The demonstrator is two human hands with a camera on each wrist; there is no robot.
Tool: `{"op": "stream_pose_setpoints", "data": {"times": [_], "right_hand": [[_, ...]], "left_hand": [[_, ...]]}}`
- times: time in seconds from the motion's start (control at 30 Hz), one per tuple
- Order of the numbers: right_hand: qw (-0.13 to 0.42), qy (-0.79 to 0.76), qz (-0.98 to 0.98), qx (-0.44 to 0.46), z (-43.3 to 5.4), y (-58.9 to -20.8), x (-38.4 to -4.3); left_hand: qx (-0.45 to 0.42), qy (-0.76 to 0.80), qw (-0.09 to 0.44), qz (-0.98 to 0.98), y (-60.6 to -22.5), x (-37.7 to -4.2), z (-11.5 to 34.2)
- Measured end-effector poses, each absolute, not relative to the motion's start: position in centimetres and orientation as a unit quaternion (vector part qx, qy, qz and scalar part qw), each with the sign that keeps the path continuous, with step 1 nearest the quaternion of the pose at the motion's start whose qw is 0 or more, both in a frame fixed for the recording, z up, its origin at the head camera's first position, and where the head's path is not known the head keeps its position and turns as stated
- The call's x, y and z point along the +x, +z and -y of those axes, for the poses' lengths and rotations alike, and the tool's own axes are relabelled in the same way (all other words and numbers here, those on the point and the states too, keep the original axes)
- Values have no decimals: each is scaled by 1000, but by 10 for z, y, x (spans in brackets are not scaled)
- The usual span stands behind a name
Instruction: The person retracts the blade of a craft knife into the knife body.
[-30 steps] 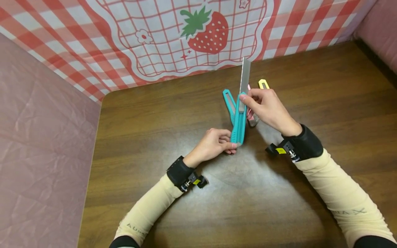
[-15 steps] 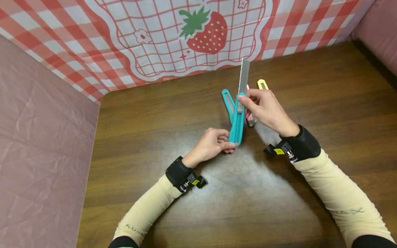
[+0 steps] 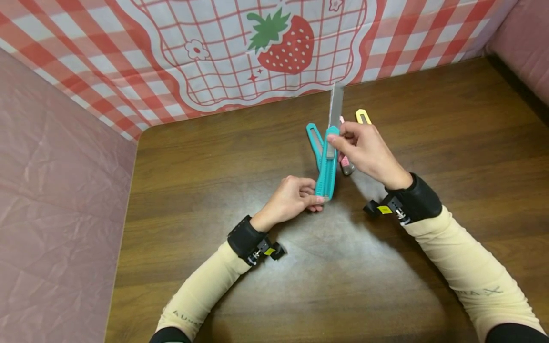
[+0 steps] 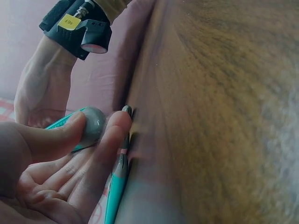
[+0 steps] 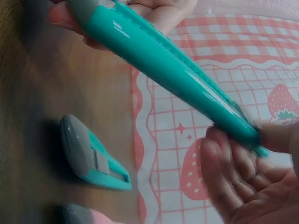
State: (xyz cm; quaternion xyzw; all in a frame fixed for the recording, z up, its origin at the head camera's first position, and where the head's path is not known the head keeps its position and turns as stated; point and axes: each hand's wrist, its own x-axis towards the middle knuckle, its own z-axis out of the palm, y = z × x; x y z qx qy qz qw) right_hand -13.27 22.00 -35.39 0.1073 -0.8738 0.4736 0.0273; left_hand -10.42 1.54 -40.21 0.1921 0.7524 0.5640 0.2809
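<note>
A teal utility knife (image 3: pixel 327 176) is held at a slant above the table, a long metal blade (image 3: pixel 336 107) standing out of its far end. My left hand (image 3: pixel 293 197) pinches its near end; in the left wrist view the thumb presses the rounded grey end cap (image 4: pixel 95 125). With thumb and fingers, my right hand (image 3: pixel 371 150) grips the far end, thumb over the blade where it enters the handle. Behind it lies a second teal utility knife (image 3: pixel 314 138). A pink utility knife (image 3: pixel 346 164) is partly hidden by my right hand.
A yellow utility knife (image 3: pixel 363 116) lies beyond my right hand, partly covered by it. The wooden table (image 3: pixel 214 162) ends at a checked strawberry cloth (image 3: pixel 231 52) at the back. Pink fabric (image 3: pixel 60 190) hangs at the left.
The blade has slid slightly down into the handle, its tip a little lower than before. Both hands keep their hold, with hardly any shift.
</note>
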Motion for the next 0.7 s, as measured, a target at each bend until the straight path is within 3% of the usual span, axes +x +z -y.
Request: {"op": "stream_pose_setpoints", "data": {"times": [0.7], "right_hand": [[-16, 499, 860, 105, -223, -355, -136]], "left_hand": [[203, 576, 294, -735, -401, -105, -15]]}}
